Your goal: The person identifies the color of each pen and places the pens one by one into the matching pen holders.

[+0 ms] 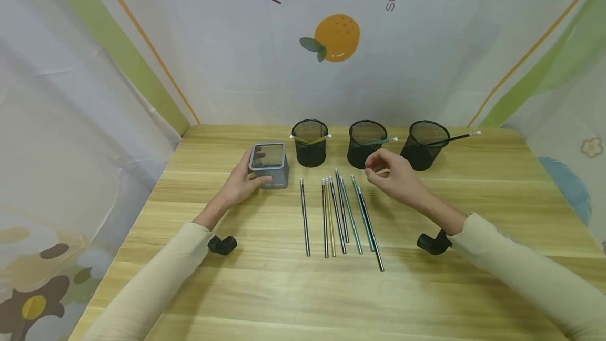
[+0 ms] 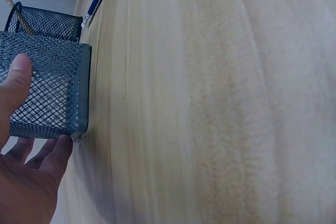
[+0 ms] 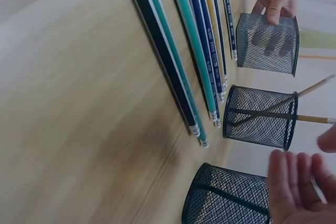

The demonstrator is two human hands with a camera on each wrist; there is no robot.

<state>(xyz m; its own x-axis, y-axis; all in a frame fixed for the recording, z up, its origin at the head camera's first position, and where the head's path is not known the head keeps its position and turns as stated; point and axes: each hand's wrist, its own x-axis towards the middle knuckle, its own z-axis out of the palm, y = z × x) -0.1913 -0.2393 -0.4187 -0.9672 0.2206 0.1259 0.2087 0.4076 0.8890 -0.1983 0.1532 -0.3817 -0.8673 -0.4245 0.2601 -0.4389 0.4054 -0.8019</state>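
Left hand (image 1: 239, 187): clamped on the grey square holder (image 1: 280, 173), thumb on its near wall, fingers round behind, probably to steady it.
Square holder: upright, apparently resting on the table (image 1: 284, 296).
Right hand (image 1: 397, 177): right of the square holder, fingers loosely bent, thumb apart from them, holding nothing.
Loose pencils (image 1: 330, 217): right of and nearer than the square holder, erasers facing away, perhaps spread for easy picking.
Round cups (image 1: 311, 158): three, right of the square holder, their leaning pencils seemingly grouped by colour.
In the way: the right hand partly hides the middle cup (image 1: 357, 156).
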